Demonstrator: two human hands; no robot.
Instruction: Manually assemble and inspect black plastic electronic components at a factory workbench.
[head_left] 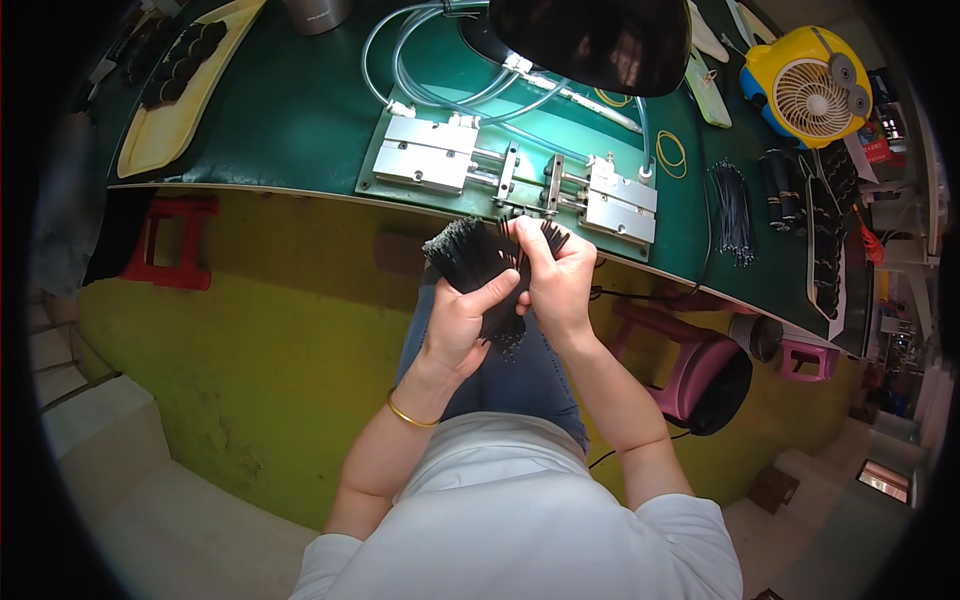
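In front of the bench's near edge, my left hand (462, 322) is closed round a thick bundle of thin black wires (466, 252), its thumb pressed across them. The bundle's ends fan out at the upper left and hang below the hand. My right hand (560, 285) touches the bundle's right side. Its thumb and fingers pinch a few black strands, whose tips stick out beside it. Just beyond the hands are the facing metal jaws (528, 183) of a bench fixture, between two silver pneumatic cylinders (425, 153).
A black lamp shade (595, 40) hangs over the fixture and clear air tubes. A yellow tray (160, 140) with black coils lies at the far left. On the right are a yellow fan (808, 88) and a wire bundle (735, 210). Stools (170, 240) stand below.
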